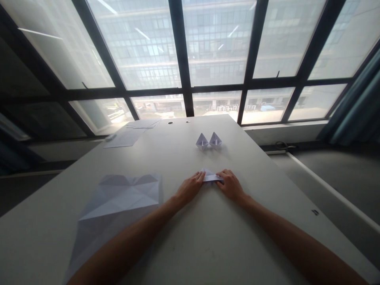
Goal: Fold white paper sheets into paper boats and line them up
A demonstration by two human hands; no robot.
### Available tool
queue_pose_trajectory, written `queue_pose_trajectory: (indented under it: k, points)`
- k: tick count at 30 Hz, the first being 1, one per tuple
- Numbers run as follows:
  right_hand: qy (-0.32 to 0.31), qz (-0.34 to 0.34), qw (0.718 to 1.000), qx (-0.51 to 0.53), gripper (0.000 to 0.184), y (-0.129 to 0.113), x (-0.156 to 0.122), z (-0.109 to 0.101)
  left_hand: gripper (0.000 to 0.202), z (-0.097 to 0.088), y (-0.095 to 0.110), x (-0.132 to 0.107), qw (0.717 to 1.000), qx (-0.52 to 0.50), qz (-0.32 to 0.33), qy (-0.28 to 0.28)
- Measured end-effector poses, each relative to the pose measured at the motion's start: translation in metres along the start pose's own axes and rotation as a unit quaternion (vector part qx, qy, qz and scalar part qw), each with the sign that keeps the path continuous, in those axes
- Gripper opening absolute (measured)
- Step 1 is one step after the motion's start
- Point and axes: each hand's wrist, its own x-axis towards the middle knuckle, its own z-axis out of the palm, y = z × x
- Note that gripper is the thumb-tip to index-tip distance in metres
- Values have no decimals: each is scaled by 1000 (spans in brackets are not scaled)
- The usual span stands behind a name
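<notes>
A small piece of folded white paper (pixel 211 177) is held low over the white table, a pointed part at the back and a flat strip along the front. My left hand (pixel 192 186) grips its left end, fingers closed together. On the right end, my right hand (pixel 230 185) pinches the paper between thumb and fingers. Just beyond stand two folded paper boats, the left one (pixel 202 141) and the right one (pixel 215 140), side by side. Whether the held paper touches the tabletop I cannot tell.
A large creased sheet of paper (pixel 124 198) lies at the left, partly behind my left forearm. Flat white sheets (pixel 124 138) lie at the table's (pixel 190 245) far left. A small dark object (pixel 315 212) sits near the right edge. Windows stand behind.
</notes>
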Motion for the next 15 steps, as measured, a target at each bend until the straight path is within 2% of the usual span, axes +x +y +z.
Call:
queue_pose_trajectory:
  k: [6, 11, 15]
  points:
    - [51, -6, 993, 105, 32, 5, 3, 6, 51, 5, -4, -1, 999, -16, -12, 35]
    - [99, -10, 977, 187, 38, 5, 5, 8, 51, 2, -1, -1, 993, -66, -63, 73]
    - [122, -18, 965, 230, 32, 0, 5, 6, 48, 1, 1, -1, 981, -128, -107, 102]
